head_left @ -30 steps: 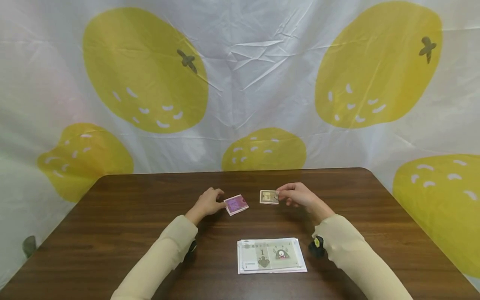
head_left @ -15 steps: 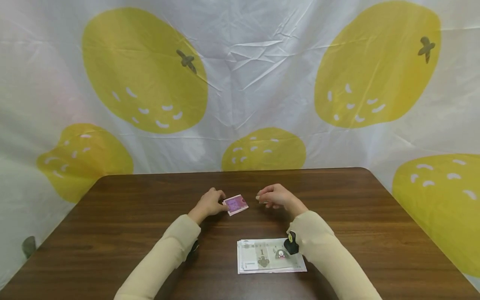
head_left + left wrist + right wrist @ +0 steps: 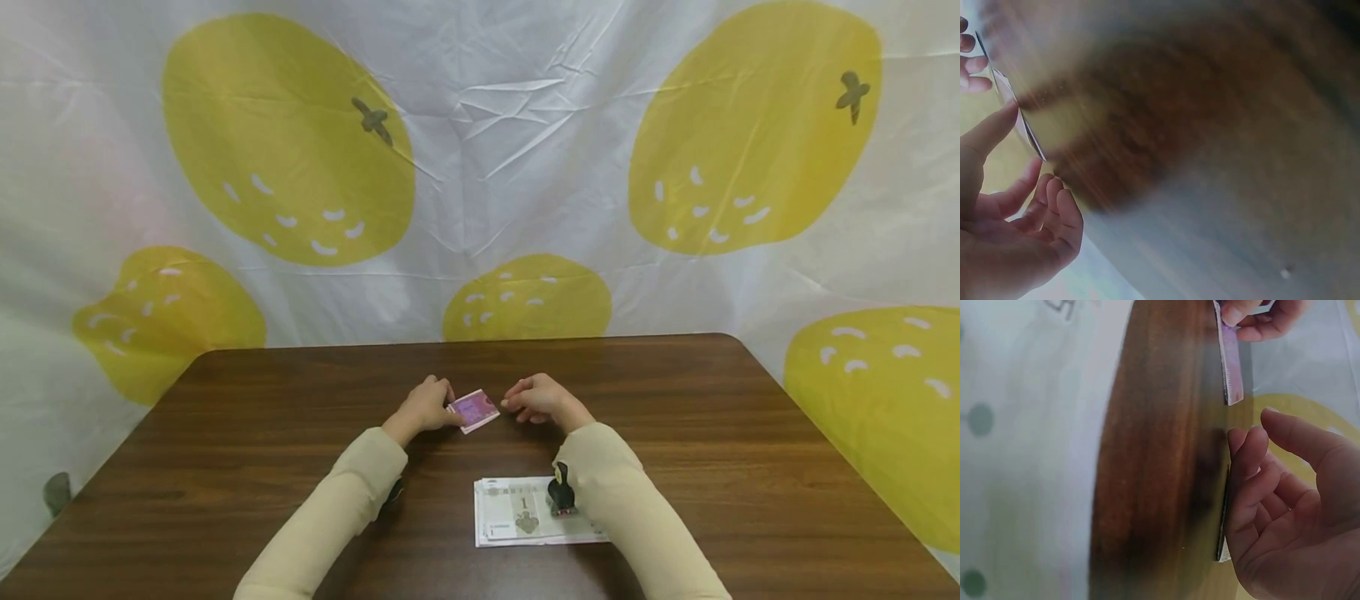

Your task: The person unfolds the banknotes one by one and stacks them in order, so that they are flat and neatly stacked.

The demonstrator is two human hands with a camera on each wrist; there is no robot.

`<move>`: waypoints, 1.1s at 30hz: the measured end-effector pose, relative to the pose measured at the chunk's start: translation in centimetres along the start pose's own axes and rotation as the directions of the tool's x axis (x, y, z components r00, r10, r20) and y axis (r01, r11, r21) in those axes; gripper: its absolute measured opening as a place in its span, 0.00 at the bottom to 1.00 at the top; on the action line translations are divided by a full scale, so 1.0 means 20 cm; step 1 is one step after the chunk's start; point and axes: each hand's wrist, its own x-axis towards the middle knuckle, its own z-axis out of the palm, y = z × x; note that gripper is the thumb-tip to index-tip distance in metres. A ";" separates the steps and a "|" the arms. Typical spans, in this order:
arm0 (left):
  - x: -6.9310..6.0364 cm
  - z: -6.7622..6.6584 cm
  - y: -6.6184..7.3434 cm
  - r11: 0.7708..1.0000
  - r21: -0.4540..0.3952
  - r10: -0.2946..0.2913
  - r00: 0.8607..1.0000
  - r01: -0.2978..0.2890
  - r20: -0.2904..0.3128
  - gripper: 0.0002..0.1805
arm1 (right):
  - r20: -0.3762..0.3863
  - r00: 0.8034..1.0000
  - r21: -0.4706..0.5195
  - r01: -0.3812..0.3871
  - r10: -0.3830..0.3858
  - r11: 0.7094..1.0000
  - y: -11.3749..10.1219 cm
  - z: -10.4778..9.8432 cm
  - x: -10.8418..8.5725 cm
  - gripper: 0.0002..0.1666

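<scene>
My left hand (image 3: 422, 407) pinches the left edge of a purple play banknote (image 3: 478, 410), its thumb on the upper face. That note is small, white-edged and looks folded, lying slightly tilted at mid-table. My right hand (image 3: 547, 402) is just to the right of it, apart from it, with fingers bent loosely. In the right wrist view, the thumb stands off the fingers with nothing between them. Behind these fingers shows the edge of a second small folded note (image 3: 1222, 553), which the right hand hides in the head view.
A stack of larger play banknotes (image 3: 510, 527) lies nearer me on the brown wooden table (image 3: 247, 500), partly under the right sleeve and its black wrist camera (image 3: 561, 492). A white curtain (image 3: 487, 167) with yellow fruit prints hangs behind the table.
My right hand has let go of the olive-brown note's right edge and moved left over it, covering it. The left hand and the purple note have shifted slightly right.
</scene>
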 end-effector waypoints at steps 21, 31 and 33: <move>-0.01 0.03 0.04 0.995 -0.028 0.097 0.995 -0.097 0.006 0.22 | -0.051 0.999 -0.136 -0.027 0.021 0.990 0.01 0.05 0.01 0.11; 0.09 0.12 -0.07 0.987 -0.098 0.123 0.992 -0.125 -0.021 0.28 | -0.026 0.999 -0.085 0.038 -0.040 0.996 0.00 0.04 0.02 0.09; 0.12 0.14 -0.10 0.985 -0.107 0.135 0.990 -0.138 -0.032 0.27 | -0.023 0.998 -0.073 0.060 -0.062 0.996 -0.01 0.03 0.02 0.09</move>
